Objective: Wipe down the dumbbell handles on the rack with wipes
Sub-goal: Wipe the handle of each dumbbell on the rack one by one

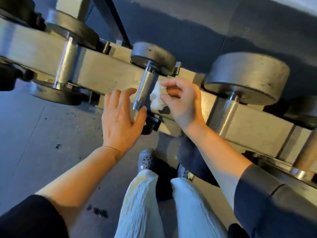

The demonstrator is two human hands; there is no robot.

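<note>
Knurled steel, middle dumbbell handle (143, 89): this is the one being worked. It lies across the rack (106, 73), its far weight head resting at the rack's back edge, its near head at the front edge and mostly hidden under the left hand.

Right hand (181, 102): fingers and thumb pinch a crumpled white wipe (157, 97), held just beside the handle's right side, touching or nearly so; contact is hard to confirm. Left hand (120, 115): fingers straight and spread, lying against the handle's left side and near end, apparently steadying it. A scrap of white shows under this palm; whether it is a second wipe, cannot tell.

Progress, as judged: mid-task. No handle looks visibly wet or different from another, so which ones are finished cannot be read. A left dumbbell handle (66, 61) and a right dumbbell handle (226, 114) sit untouched at this moment; a further one shows at the rack's far right end.

Room: open gap on both sides of the middle handle, between neighbouring weight heads, enough for fingers to wrap round. Weight heads limit strokes at each end. The right handle is near the right forearm. The person's feet stand close under the front edge.
</note>
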